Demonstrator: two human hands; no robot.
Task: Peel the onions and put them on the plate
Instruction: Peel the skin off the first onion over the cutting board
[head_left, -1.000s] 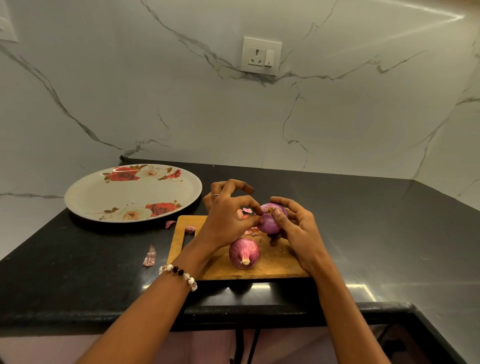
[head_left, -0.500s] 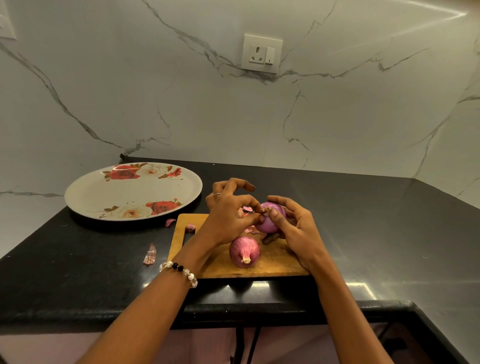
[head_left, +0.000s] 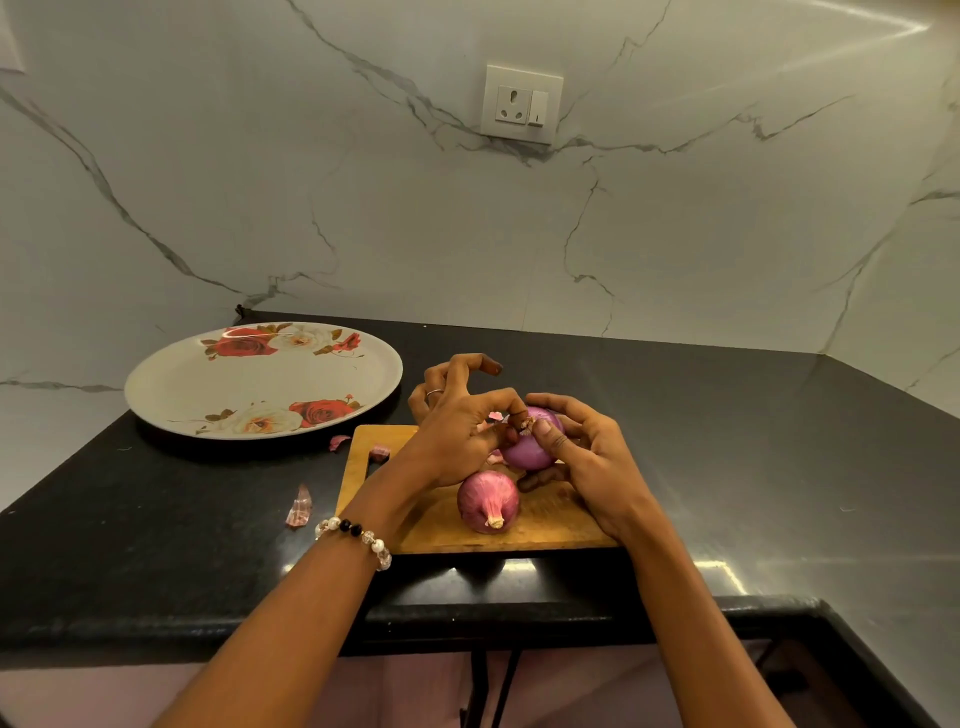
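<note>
a: is any writing legible?

b: none can be read; the plate (head_left: 171, 387) bears printed roses only, and the wall socket (head_left: 521, 104) shows no readable mark.

a: where are the onions?

b: one onion (head_left: 527, 449) is held above the cutting board (head_left: 550, 525). the right hand (head_left: 592, 462) cups it, fingers curled round it, thumb by its top. the left hand (head_left: 457, 436) pinches the dry tip at the top of that onion. a second onion (head_left: 487, 501) lies on the board, just in front of the held one, stem end toward the camera.

a: surroundings?

b: the board sits on a black counter (head_left: 727, 441); the plate lies to its left, well apart from the onions. peel scraps (head_left: 300, 509) lie on the counter and on the board's left edge. a beaded bracelet (head_left: 358, 535) circles the left wrist.

a: hidden parts?

b: the hands cover the board's far part and most of the held onion.
</note>
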